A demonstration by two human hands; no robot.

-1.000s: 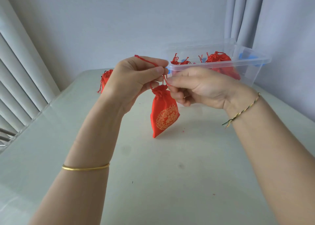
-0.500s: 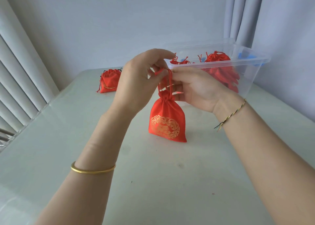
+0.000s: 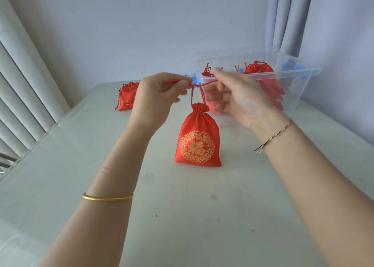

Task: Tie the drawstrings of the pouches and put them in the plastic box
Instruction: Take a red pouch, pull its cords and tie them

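Observation:
A red pouch point(image 3: 197, 143) with a gold emblem hangs upright, its bottom edge on the table. Its neck is gathered shut. Two red drawstrings point(image 3: 197, 93) rise from the neck to a crossing between my hands. My left hand point(image 3: 159, 97) pinches one string end, and my right hand point(image 3: 238, 97) pinches the other, so the strings stretch sideways. Behind my right hand stands the clear plastic box point(image 3: 293, 92) with several red pouches point(image 3: 261, 74) inside. Another red pouch point(image 3: 127, 97) sits on the table at the far left, its top loose.
The pale table point(image 3: 182, 216) reaches to a wall at the back. Vertical blinds point(image 3: 24, 97) run along the left edge, and a curtain point(image 3: 287, 20) hangs behind the box. Blue box clips point(image 3: 293, 67) show through the plastic.
The pouch has turned to face me and now hangs straight. My hands have moved apart, pulling the two string ends sideways from a crossing above the neck.

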